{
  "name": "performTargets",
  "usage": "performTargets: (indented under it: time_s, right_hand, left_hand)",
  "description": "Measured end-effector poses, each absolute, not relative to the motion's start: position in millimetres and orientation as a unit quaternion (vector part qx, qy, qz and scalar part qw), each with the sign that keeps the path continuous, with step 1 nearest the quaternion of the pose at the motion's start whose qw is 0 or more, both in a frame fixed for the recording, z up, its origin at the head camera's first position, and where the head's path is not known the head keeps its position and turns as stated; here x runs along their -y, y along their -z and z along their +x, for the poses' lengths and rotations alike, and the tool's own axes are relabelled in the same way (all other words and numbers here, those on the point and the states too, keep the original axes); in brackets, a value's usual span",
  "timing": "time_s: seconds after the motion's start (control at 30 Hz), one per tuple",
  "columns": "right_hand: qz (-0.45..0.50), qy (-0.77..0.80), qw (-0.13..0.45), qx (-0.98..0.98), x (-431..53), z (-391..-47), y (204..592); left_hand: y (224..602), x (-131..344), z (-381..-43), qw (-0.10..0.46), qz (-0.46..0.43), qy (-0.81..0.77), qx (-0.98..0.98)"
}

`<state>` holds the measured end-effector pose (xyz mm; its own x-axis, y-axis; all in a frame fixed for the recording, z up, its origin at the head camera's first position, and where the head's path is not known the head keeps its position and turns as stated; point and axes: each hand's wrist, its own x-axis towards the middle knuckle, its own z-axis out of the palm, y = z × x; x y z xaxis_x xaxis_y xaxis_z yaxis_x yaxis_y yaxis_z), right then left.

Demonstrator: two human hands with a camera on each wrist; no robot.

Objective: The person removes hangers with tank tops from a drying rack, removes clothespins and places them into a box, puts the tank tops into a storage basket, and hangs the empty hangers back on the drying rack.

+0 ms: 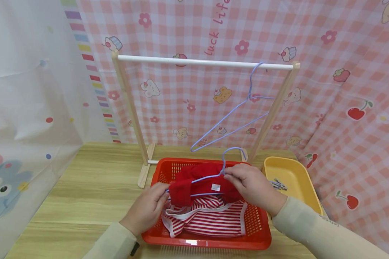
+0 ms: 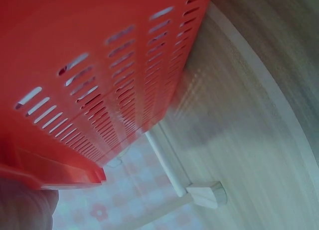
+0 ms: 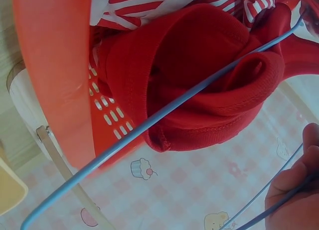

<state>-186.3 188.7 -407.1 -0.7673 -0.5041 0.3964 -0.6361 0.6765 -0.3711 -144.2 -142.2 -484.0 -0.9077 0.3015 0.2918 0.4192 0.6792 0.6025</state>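
Observation:
In the head view, a light blue clothes hanger (image 1: 205, 177) is partly inside a red garment (image 1: 181, 192) with a white label. My right hand (image 1: 254, 183) pinches this hanger just below its hook. At the hanger's other end, my left hand (image 1: 149, 207) pinches the garment's edge by the hanger tip; the fingertips are partly hidden. A red-and-white striped garment (image 1: 214, 221) lies beneath, in the red basket (image 1: 207, 244). The right wrist view shows the hanger's bar (image 3: 174, 103) crossing the red garment's wide opening (image 3: 199, 46).
Behind the basket stands a rack with a white rail (image 1: 188, 62) and wooden legs. A second blue hanger (image 1: 225, 118) hangs bare near the rail's right end. On the right, a yellow tray (image 1: 299, 180) holds several clips (image 1: 278, 184). The table (image 1: 84, 194) has a wood-grain top.

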Motion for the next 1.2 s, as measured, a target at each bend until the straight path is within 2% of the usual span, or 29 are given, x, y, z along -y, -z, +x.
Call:
performTargets:
  time_s: [0.43, 0.87, 1.2]
  right_hand:
    - [0.310, -0.258, 0.146, 0.904, -182, -188, 408]
    - [0.243, -0.296, 0.141, 0.913, -172, -183, 403]
    - [0.232, -0.234, 0.209, 0.921, -166, -182, 402]
  left_hand:
    - [485, 141, -144, 0.071, -0.218, 0.378, 0.897]
    - [481, 138, -144, 0.067, -0.211, 0.356, 0.908]
    - [483, 138, -146, 0.099, -0.235, 0.325, 0.911]
